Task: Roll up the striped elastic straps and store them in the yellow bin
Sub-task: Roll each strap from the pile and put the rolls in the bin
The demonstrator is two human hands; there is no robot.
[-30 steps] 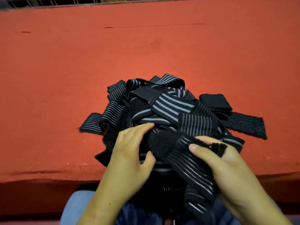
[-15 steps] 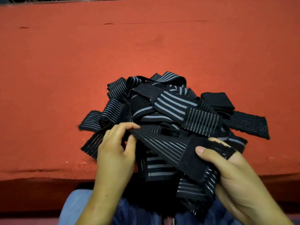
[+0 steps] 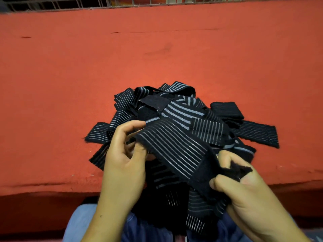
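Note:
A tangled pile of black elastic straps with grey stripes lies on the red felt table near its front edge, some hanging over toward my lap. One striped strap is lifted and stretched between my hands above the pile. My left hand pinches its striped end between thumb and fingers. My right hand grips its plain black fuzzy end, a corner of which sticks out between the fingers. No yellow bin is in view.
A wire grid fence runs along the far edge of the table. The table's front edge drops off just before my blue-trousered lap. Red felt spreads left, right and behind the pile.
My left hand took hold of the strap's striped end and both hands lifted it, pulling it flatter and tauter above the pile. The camera tilted up slightly.

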